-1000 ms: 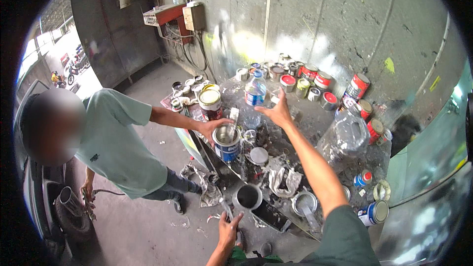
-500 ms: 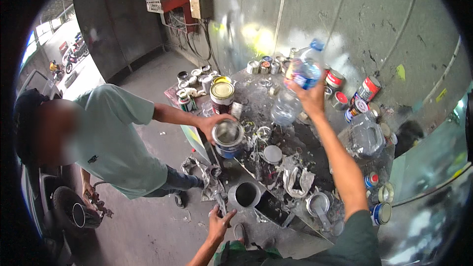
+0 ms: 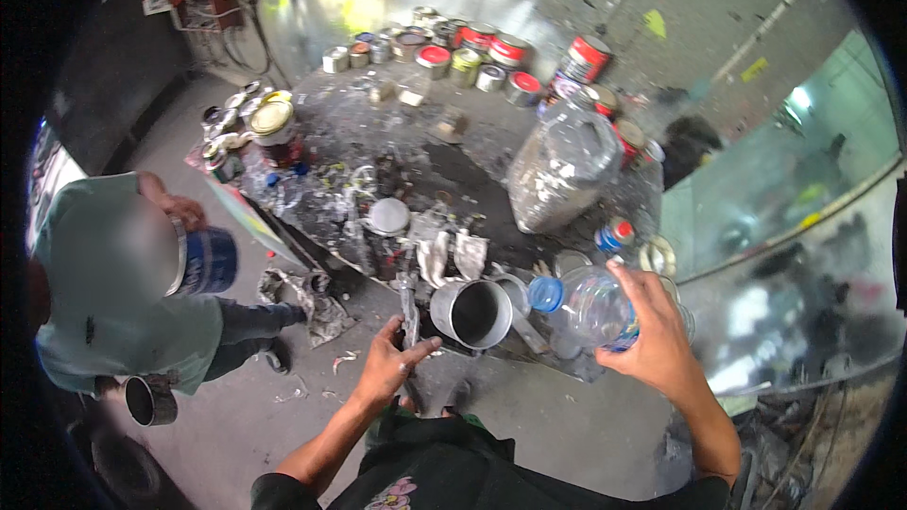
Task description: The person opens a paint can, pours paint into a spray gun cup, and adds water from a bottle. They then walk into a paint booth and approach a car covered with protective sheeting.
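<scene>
My left hand [image 3: 402,349] grips a grey metal tool [image 3: 408,307], apparently a spray gun, next to an open metal cup [image 3: 480,312] with a dark inside. My right hand [image 3: 642,321] is closed around a clear plastic bottle [image 3: 590,307], held on its side with its blue cap [image 3: 546,294] pointing left toward the cup. Behind them, a crumpled white rag [image 3: 452,257] and a round grey lid [image 3: 388,216] lie on the paint-spattered table [image 3: 340,113].
A person in pale green [image 3: 113,302] at left carries a blue can [image 3: 208,260] and a metal cup [image 3: 151,401]. Paint cans [image 3: 463,66] line the back by the wall; a large clear jug [image 3: 562,170] stands right. A crumpled cloth [image 3: 307,312] lies on the floor.
My right hand has lifted the bottle off the table and brought it down beside the cup, tipping it sideways. The other person has taken the blue can from the table and moved left.
</scene>
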The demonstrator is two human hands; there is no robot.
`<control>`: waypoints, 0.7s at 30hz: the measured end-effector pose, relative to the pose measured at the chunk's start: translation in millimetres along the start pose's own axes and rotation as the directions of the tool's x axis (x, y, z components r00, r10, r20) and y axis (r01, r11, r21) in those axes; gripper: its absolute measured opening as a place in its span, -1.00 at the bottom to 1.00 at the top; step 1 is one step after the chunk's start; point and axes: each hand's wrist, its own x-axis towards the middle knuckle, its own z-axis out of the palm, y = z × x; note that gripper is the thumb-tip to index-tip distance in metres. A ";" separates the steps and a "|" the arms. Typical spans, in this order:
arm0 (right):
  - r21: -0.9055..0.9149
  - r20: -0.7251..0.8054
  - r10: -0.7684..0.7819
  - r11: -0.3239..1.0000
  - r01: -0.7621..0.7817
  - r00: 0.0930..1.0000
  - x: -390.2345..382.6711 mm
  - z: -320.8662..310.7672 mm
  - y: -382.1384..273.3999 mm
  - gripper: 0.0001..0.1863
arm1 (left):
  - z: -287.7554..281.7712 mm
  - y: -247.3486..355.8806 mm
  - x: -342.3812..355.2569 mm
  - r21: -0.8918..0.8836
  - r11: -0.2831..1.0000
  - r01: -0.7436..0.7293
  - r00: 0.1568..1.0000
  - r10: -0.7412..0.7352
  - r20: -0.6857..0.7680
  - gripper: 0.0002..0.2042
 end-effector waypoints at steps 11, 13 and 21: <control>-0.232 0.069 0.095 0.970 -0.077 0.993 -60.0 -10.9 34.0 0.07 | 49.0 -7.1 14.7 0.089 0.996 -0.027 0.993 0.017 0.117 -0.45; -0.248 0.075 0.097 0.966 -0.076 0.992 -62.5 -12.7 33.5 0.07 | 53.6 -4.6 15.0 0.118 0.992 -0.040 0.992 0.025 0.120 -0.45; -0.282 0.100 0.083 0.958 -0.051 0.992 -61.2 -13.6 30.2 0.10 | 57.8 1.0 14.7 0.111 0.993 -0.047 0.990 0.031 0.140 -0.41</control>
